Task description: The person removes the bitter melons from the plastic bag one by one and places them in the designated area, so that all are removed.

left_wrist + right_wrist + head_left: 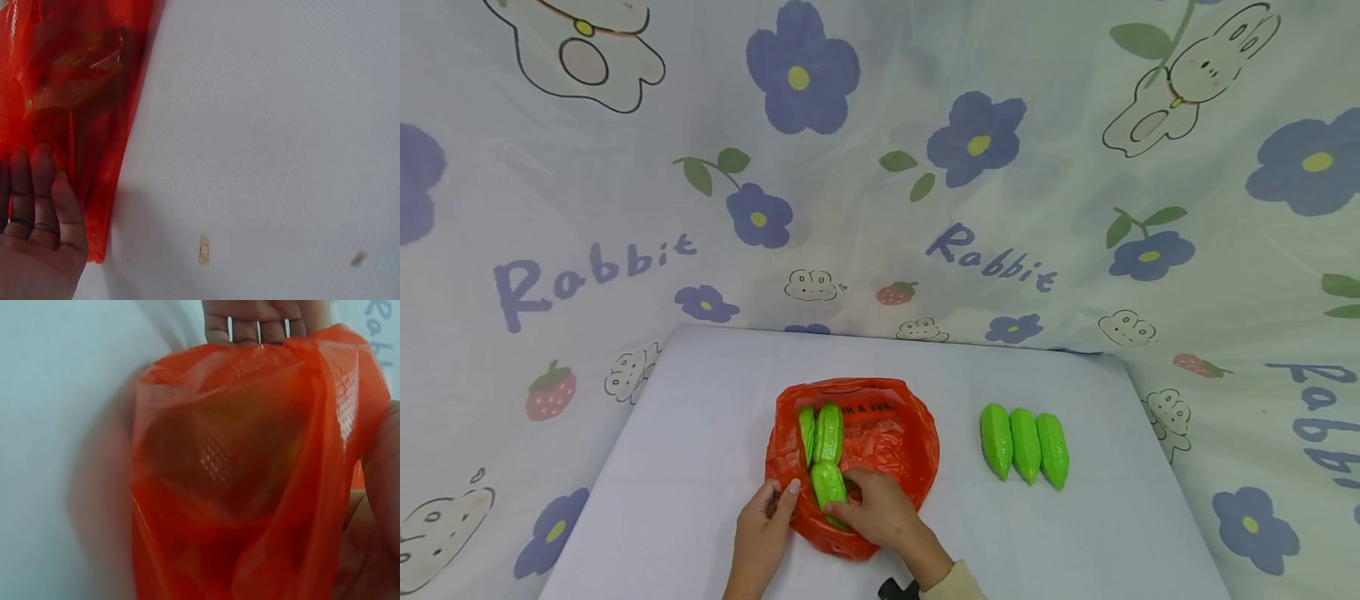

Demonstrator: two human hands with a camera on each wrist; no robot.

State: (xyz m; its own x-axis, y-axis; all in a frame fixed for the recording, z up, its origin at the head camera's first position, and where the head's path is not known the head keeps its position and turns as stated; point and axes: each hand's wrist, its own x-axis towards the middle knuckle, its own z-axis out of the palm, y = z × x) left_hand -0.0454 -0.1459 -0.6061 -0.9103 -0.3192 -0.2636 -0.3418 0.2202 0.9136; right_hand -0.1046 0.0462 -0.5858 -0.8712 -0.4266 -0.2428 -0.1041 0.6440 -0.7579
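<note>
A red plastic bag (pixel 910 442) lies with its mouth open on the white table. Inside it, on the left side, are several glossy green, elongated toy vegetables. My right hand (pixel 880 510) reaches over the bag's near rim and grips the nearest green toy vegetable (pixel 827 483), thumb on one side and fingers on the other. At the front left rim my left hand (pixel 763 525) pinches the bag, thumb over the edge. Its other fingers show against the outside of the red film (pixel 94 100) in the left wrist view. The right wrist view shows mostly the bag's outer side (pixel 231 462).
Three more green toy vegetables (pixel 1026 446) lie side by side on the table, right of the bag, with tapered tips toward me. A black object (pixel 897 590) shows at the right wrist. A patterned cloth (pixel 865 192) hangs behind the white table (pixel 662 467).
</note>
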